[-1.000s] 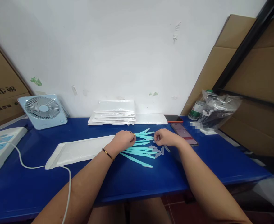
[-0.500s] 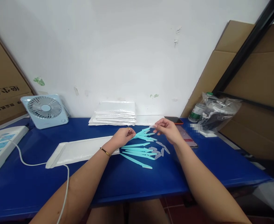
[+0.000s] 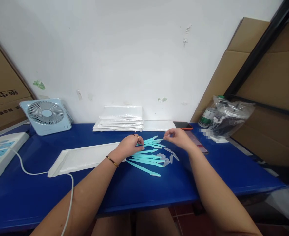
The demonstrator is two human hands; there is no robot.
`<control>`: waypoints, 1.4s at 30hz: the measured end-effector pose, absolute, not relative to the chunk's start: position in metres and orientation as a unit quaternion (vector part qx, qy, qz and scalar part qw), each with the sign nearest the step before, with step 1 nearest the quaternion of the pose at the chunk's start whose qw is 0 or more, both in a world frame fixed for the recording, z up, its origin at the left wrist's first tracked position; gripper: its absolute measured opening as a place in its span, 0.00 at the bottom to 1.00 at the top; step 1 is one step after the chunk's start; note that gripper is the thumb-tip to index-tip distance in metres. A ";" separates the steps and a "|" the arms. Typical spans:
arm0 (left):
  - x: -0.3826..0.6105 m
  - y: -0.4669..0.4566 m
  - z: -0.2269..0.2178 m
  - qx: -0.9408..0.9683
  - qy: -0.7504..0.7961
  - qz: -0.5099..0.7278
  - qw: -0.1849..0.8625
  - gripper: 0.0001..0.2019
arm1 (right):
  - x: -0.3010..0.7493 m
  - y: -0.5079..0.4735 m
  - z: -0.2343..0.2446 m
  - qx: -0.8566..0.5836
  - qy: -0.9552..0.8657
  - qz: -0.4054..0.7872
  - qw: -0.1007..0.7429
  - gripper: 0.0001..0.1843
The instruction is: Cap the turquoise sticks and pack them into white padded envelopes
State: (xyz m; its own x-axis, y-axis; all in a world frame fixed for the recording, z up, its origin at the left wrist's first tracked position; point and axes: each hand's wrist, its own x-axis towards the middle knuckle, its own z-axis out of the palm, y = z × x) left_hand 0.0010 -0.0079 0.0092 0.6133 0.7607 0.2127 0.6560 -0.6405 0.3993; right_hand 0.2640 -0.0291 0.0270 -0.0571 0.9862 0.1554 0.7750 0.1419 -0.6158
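Turquoise sticks [image 3: 144,168] fan out beside a long white envelope [image 3: 83,159]

The sticks are slim and smooth; several show a notch near the right end and a narrower tip. The nearest lies alone, slanting toward the table's front edge. Behind it come a tight bundle, another single stick and an upper group with spreading tips. Small clear pieces [image 3: 171,158] lie scattered by the tips, to the right of the envelope.

The envelope lies flat on the blue table [image 3: 154,193], its contents hidden. Well to its right, a see-through bag [image 3: 229,121] holds something dark, next to a bottle [image 3: 207,115] with a green and white label. Beyond the envelope sits a stack of white packets [image 3: 121,114].

The left hand [image 3: 132,144] is over the envelope's right end, fingers curled closed on the left ends of the upper sticks; the lower sticks lie just on its near side. The right hand [image 3: 177,139], farther right of the envelope, has thumb and forefinger closed to a pinch right by an upper tip; whether anything is between them is too small to tell.
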 end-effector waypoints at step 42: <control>0.003 -0.007 0.000 0.899 0.407 0.152 0.047 0.10 | 0.259 -0.023 0.015 -0.541 -0.674 0.372 0.340 0.14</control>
